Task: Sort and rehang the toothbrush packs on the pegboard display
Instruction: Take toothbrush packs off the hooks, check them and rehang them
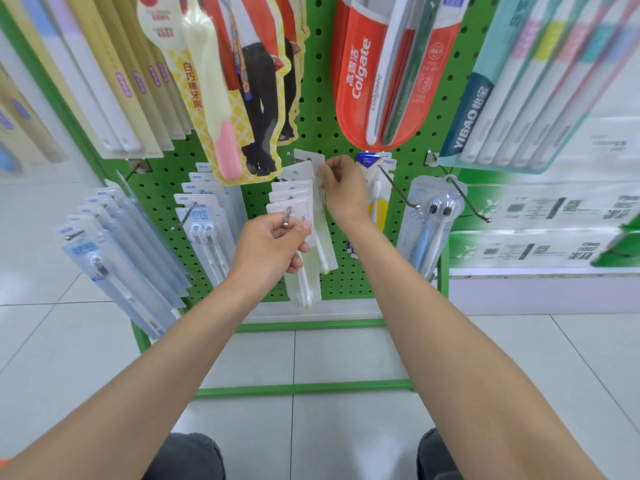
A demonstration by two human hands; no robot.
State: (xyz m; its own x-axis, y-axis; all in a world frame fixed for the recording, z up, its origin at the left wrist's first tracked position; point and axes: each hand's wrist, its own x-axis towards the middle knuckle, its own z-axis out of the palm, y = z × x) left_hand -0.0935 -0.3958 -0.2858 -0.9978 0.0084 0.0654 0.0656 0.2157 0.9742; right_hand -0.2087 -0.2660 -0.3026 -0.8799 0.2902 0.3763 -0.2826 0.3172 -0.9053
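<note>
Mid-frame, the left grip (273, 244) clamps the front white pack (294, 209) at its peg (287, 220). The right grip (343, 188) pinches the rear pack (311, 159).

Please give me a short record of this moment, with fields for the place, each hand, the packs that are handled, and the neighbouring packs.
place: green pegboard display above a tiled floor
left hand: grips the front of the white-and-green toothbrush packs, at the tip of their hook
right hand: pinches the top of the rear pack in the same row
neighbours on the right: FROG pack, then googly-eyed pack
above: red Colgate pack
</note>
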